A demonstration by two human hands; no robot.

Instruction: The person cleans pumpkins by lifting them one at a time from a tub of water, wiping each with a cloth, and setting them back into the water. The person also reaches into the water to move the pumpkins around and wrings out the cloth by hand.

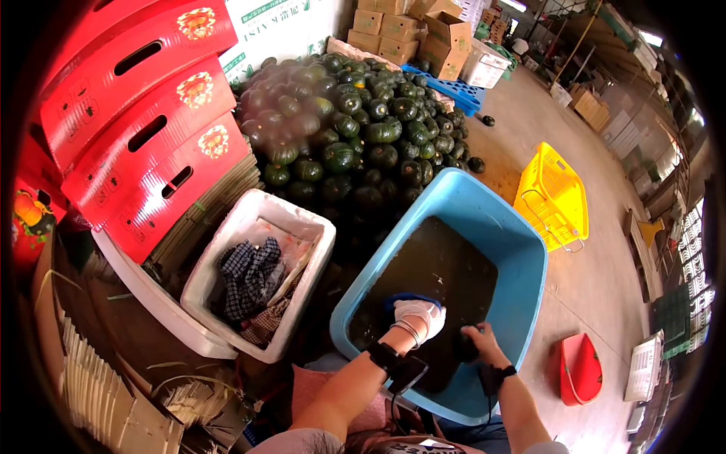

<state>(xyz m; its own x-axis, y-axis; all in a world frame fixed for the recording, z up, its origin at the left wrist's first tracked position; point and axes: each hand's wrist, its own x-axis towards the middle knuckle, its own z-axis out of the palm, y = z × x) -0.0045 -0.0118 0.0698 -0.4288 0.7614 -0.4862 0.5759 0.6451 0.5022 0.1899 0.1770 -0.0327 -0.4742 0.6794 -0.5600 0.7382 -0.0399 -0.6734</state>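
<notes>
Our 2 forearms come up from the bottom edge, each with a black band at the wrist, and both hands meet over the near end of a blue tub filled with dark water. Our right hand is bare and curled around a small dark squash, holding it just above the water near the tub's front wall. Our left hand wears a white glove and sits bunched just beside the squash, its knuckles toward us; a blue edge shows behind it, and we cannot tell whether the fingers grip anything. To the left of the tub stands a white foam box with checked cloths heaped in it. Beyond both, a large pile of green squashes rises against the tub's far rim, part of it under a net. Red cartons lean in a stack at the left. On the concrete floor to the right lie a yellow crate, near the tub, and a red scoop, closer to us. Brown cardboard boxes stand well behind the pile.
</notes>
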